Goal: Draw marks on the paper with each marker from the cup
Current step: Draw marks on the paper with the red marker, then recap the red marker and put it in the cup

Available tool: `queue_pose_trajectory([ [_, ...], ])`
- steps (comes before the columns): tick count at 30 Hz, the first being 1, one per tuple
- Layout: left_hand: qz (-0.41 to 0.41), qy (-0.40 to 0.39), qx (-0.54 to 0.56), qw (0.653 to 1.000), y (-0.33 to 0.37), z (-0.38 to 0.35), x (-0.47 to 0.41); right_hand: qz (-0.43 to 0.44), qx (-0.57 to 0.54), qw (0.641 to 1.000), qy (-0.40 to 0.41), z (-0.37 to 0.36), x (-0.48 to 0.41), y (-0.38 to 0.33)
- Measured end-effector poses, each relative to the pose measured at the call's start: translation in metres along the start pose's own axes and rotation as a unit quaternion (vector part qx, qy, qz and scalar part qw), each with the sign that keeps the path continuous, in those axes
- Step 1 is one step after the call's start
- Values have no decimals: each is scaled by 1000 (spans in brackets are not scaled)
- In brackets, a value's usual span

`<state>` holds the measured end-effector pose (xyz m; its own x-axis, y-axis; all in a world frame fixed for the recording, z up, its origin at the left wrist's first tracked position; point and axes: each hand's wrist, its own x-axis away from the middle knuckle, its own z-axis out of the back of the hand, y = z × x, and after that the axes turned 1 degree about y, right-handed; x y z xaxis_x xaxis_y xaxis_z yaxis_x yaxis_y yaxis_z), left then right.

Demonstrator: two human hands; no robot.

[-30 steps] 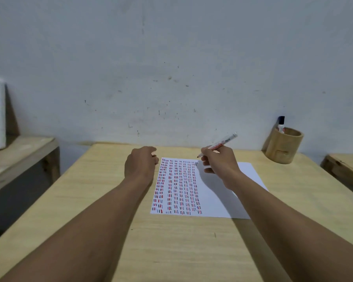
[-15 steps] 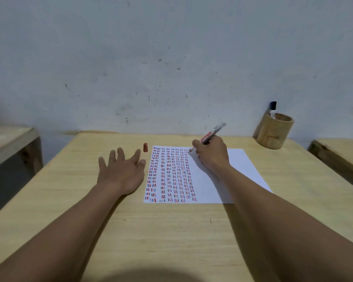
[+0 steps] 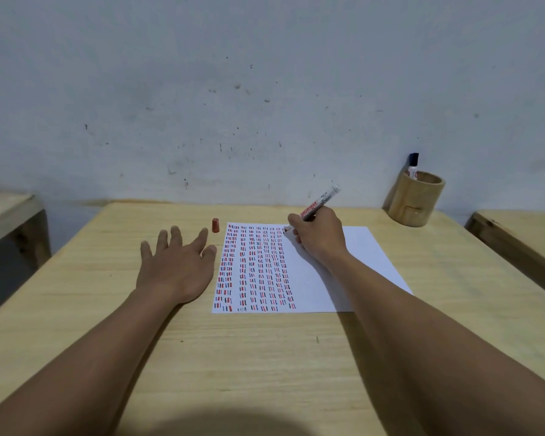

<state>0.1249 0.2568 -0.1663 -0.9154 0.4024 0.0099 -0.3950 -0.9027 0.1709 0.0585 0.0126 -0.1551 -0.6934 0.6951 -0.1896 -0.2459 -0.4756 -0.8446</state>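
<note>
A white sheet of paper [image 3: 353, 262] lies on the wooden table [image 3: 265, 357], its left half filled with columns of short red and dark marks. My right hand [image 3: 320, 239] grips a red marker [image 3: 321, 201], tip down on the paper's top edge just right of the last column. My left hand [image 3: 177, 265] rests flat on the table beside the paper's left edge, fingers spread, holding nothing. The marker's red cap [image 3: 215, 225] stands upright on the table just beyond my left fingertips. A wooden cup [image 3: 417, 199] at the back right holds one dark-capped marker [image 3: 413, 165].
A marked grey wall rises right behind the table. A second wooden table [image 3: 523, 234] stands to the right across a narrow gap, and a lower wooden surface [image 3: 4, 209] sits at the far left.
My left hand set the red cap down, opened and laid flat beside the paper. My right hand lowered the marker tip onto the paper's top. The view shifted, so the left shelf object is gone.
</note>
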Motion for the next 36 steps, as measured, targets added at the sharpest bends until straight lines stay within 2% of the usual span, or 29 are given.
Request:
queue_pose_trajectory([
  [17,2,10,17,1000,2,1,0,-18,-19,1000,-6,4,4,-5],
  [19,13,29,34,999,3,2,-1,-26,-44,999,6,5,4,-7],
  [22,28,106,106,988,9,9,-4,-34,-87,995,24,10,1,-10],
  [25,-13,142,187,972,18,18,-13,-35,-102,994,27,15,-1,-15],
  [30,-79,141,158,974,18,14,-30,-78,-220,972,-11,26,4,-27],
  [33,-72,176,178,965,16,14,-31,-119,-301,946,-31,34,10,-37],
  [36,-59,183,195,962,26,25,-23,-136,-331,933,-47,41,18,-45],
])
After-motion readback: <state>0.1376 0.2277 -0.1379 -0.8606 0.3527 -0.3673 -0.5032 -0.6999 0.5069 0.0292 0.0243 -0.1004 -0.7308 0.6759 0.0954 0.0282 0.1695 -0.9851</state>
